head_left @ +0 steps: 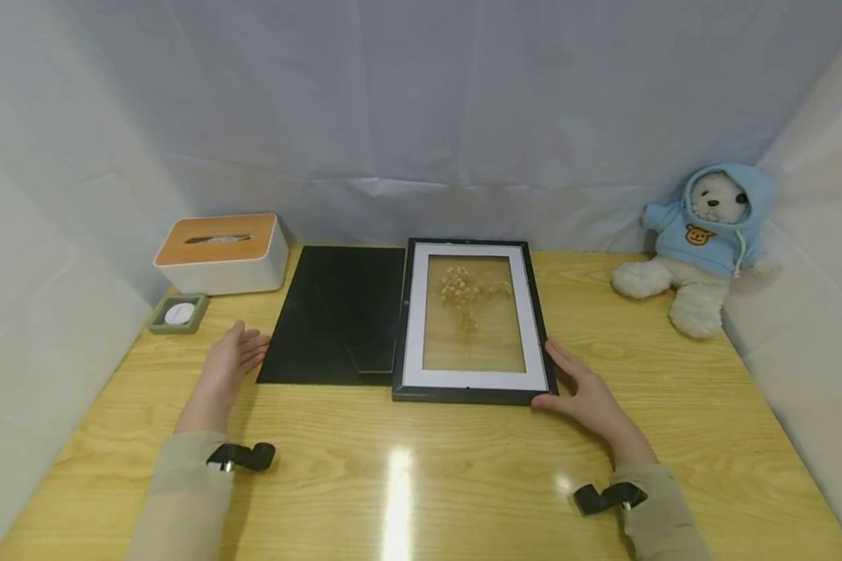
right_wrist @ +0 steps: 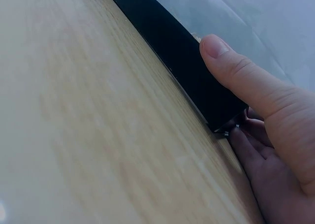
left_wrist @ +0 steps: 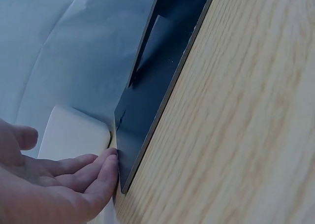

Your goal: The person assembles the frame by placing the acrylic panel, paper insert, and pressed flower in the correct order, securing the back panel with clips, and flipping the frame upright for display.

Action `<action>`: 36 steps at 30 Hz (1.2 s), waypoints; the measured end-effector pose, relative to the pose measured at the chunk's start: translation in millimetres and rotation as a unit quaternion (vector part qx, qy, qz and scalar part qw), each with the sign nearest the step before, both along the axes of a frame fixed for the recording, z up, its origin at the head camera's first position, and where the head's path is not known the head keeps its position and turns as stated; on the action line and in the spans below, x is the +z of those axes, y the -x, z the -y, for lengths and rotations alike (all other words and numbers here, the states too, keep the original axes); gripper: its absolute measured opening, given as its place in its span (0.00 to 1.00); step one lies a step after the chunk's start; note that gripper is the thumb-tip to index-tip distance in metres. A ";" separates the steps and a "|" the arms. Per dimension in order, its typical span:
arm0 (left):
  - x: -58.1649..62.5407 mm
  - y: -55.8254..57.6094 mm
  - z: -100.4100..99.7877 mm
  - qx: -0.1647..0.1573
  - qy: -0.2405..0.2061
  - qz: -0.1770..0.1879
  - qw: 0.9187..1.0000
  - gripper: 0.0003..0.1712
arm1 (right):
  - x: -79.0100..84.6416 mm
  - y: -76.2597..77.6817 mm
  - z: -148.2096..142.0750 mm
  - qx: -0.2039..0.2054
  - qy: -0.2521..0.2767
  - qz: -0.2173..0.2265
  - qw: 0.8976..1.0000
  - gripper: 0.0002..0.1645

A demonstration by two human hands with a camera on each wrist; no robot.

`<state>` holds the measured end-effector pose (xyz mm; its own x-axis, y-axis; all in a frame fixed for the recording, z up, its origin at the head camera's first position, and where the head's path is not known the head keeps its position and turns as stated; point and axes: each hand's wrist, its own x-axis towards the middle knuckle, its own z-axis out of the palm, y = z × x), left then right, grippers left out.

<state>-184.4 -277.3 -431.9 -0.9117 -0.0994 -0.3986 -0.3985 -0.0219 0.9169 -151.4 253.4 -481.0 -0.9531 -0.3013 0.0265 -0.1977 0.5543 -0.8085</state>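
1. The picture frame [head_left: 473,391] is laid flat at centre, right of the black panel [head_left: 330,312]; any gap between them is hard to make out.
2. Its near right corner is held by the right hand [head_left: 588,396], thumb against fingers (partly hidden behind the corner).
3. The panel's left edge is touched by the left hand [head_left: 226,365], fingers extended, thumb apart.
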 end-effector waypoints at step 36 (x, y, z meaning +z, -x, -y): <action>-10.9 -16.8 -12.1 -0.004 -0.063 -0.089 0.994 0.40 | 11.7 -4.6 2.3 0.005 0.041 0.034 0.999 0.58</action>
<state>-167.6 -265.2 -442.7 -0.9696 -0.0504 -0.2395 -0.2307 -0.1388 0.9631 -146.8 251.1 -469.3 -0.9502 -0.3113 -0.0139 -0.1457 0.4835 -0.8631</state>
